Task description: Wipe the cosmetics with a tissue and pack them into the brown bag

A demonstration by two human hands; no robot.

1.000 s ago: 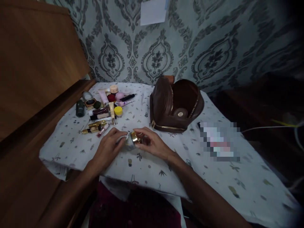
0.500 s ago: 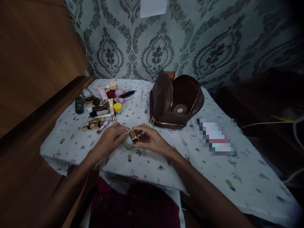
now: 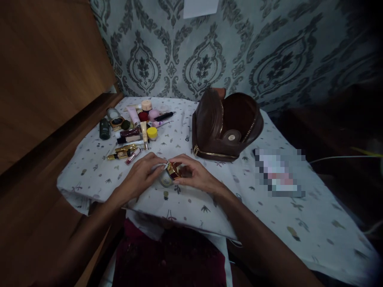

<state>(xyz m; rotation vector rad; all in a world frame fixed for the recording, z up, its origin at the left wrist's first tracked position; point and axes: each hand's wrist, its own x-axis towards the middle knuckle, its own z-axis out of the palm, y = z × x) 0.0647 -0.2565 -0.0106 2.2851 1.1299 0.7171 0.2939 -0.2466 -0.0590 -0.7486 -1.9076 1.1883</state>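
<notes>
A small jar [image 3: 166,180] with a shiny gold lid [image 3: 174,170] is tilted between my hands, just above the near part of the cloth-covered table. My right hand [image 3: 193,172] is closed on the gold lid, thumb below and fingers above. My left hand [image 3: 146,171] pinches a bit of white material [image 3: 163,165] against the jar's left side; its exact shape is too small to tell. Behind the hands to the left lie several cosmetics, among them a yellow-lidded jar [image 3: 152,133], a beige tube [image 3: 144,135] and a dark green bottle [image 3: 104,128].
An unzipped brown leather bag [image 3: 215,131] stands behind my right hand. A blurred-out flat object [image 3: 278,173] lies on the right of the patterned tablecloth [image 3: 263,223]. A wooden cabinet [image 3: 54,52] rises at the left, and a patterned wall [image 3: 203,56] at the back.
The whole view has shifted slightly, so things appear a little further right. Both hands keep their hold, with no clear movement against the table.
</notes>
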